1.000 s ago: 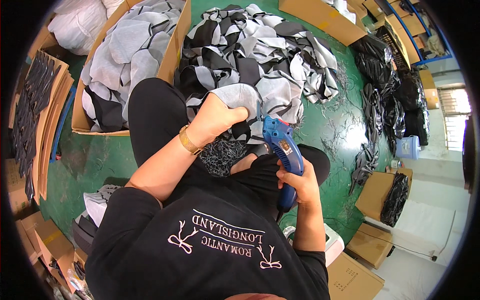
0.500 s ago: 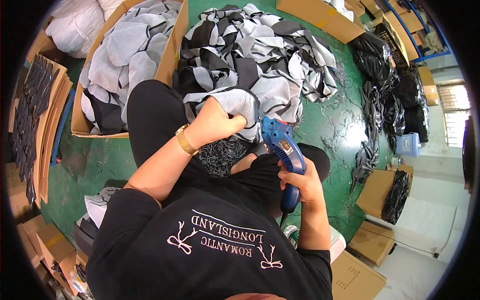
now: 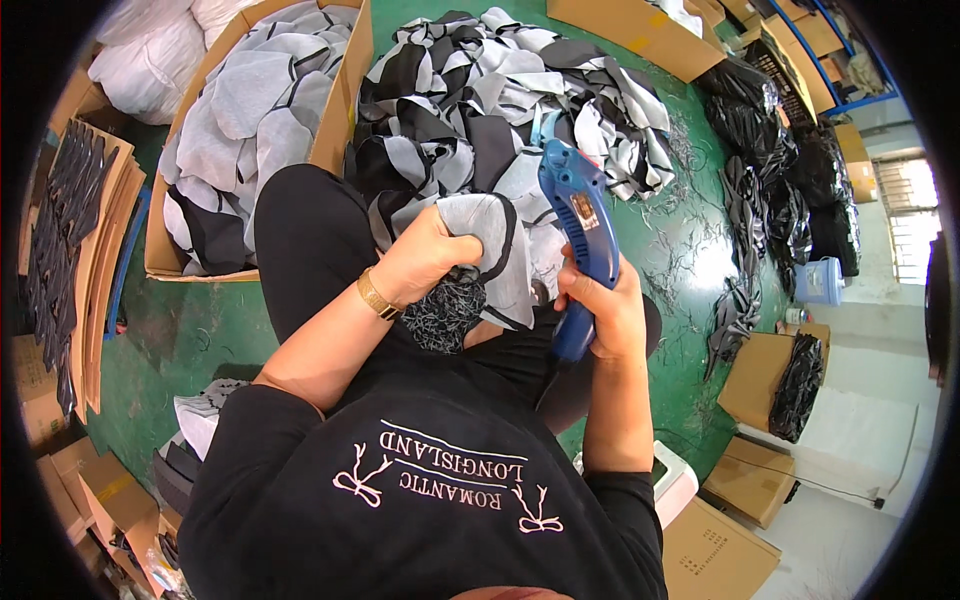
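My left hand (image 3: pixel 428 258), with a gold watch at the wrist, is closed on the edge of a grey fabric piece (image 3: pixel 505 255) with a black band. The piece hangs down over my lap, to the right of that hand. In my right hand (image 3: pixel 608 300) is a blue electric fabric cutter (image 3: pixel 580 205), fingers wrapped round its handle. Its light-blue head points up and away, above the fabric pile (image 3: pixel 500 90) and apart from the held piece. Beneath my left hand lies a heap of thin dark trimmings (image 3: pixel 443 315).
A cardboard box (image 3: pixel 335 135) full of grey fabric pieces stands at the far left. Loose trimmings (image 3: pixel 665 250) litter the green floor on the right. Black plastic bags (image 3: pixel 810 190) and cartons line the right side; stacked cardboard with black strips (image 3: pixel 65 250) is on the left.
The cutter has swung up and away from the fabric's edge. My left hand has moved slightly nearer me, and the held piece now hangs lower and more to the right.
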The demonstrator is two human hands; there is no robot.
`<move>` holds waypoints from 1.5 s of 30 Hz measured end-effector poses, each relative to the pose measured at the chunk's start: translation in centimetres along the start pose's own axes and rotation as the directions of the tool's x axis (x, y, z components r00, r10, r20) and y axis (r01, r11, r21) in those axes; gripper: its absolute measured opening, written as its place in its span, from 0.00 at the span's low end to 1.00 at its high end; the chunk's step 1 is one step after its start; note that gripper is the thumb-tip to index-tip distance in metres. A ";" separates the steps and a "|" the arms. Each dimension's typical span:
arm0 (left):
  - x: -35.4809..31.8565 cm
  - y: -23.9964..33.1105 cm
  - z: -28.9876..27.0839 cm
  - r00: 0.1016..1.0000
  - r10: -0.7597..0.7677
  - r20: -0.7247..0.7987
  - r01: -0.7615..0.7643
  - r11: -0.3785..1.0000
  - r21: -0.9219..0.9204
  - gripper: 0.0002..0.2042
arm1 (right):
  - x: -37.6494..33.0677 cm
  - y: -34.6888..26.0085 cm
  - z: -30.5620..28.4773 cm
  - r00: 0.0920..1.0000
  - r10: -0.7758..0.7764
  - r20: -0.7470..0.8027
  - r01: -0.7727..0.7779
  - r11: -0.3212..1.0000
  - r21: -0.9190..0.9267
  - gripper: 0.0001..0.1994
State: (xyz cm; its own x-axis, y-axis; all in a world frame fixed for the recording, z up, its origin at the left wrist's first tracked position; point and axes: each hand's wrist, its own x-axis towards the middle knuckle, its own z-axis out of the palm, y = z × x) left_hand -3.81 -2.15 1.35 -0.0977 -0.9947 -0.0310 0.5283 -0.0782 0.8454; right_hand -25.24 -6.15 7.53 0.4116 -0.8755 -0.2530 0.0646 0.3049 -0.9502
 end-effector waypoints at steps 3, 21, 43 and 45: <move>-0.2 0.1 0.1 0.999 -0.052 0.008 0.052 0.997 -0.055 0.13 | 0.5 -0.3 0.8 1.000 -0.010 -0.024 0.008 0.997 -0.080 0.19; -0.3 -0.7 2.4 0.993 -0.031 -0.112 0.011 0.984 -0.178 0.14 | 1.9 2.2 2.2 0.972 -0.221 -0.074 0.163 0.870 -0.466 0.19; 0.0 0.6 0.5 0.996 -0.083 -0.044 0.068 0.960 -0.270 0.13 | -5.0 4.2 -4.8 0.870 0.407 0.277 -0.446 0.890 0.094 0.16; -0.1 0.3 0.5 0.995 -0.090 -0.036 0.079 0.966 -0.248 0.13 | -4.8 4.4 -4.6 0.875 0.393 0.283 -0.443 0.886 0.140 0.16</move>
State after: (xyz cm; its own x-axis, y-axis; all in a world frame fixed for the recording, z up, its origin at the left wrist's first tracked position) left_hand -4.08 -2.07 1.87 -0.1144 -0.9853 -0.1264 0.7113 -0.1701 0.6820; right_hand -31.09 -2.35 3.70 0.6432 -0.5401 -0.5428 0.0021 0.7101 -0.7041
